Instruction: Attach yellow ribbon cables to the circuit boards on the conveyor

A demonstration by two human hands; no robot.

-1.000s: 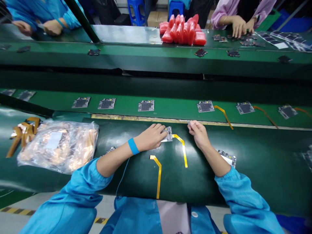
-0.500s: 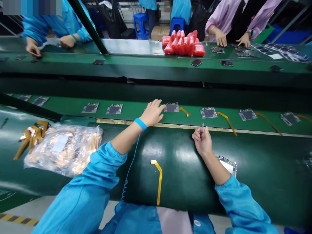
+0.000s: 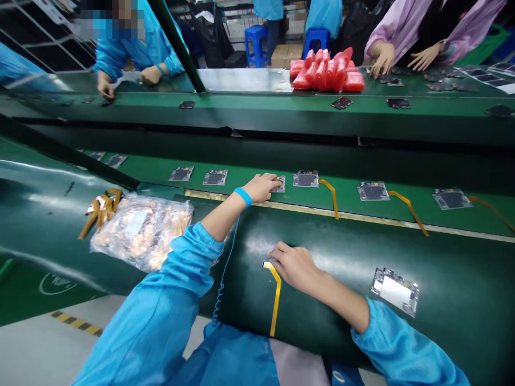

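Touching: left hand board; right hand flex cable.

left hand reaches far forward, palm down; right hand rests flat, close in.

The left hand reaches out over the green conveyor belt and rests on a small circuit board, covering most of it. The right hand lies on the dark green surface, its fingertips on the upper end of a yellow flex cable. Another board lies right of that forearm. A clear bag of cables lies to the left. More boards, some with orange cables, line the belt.
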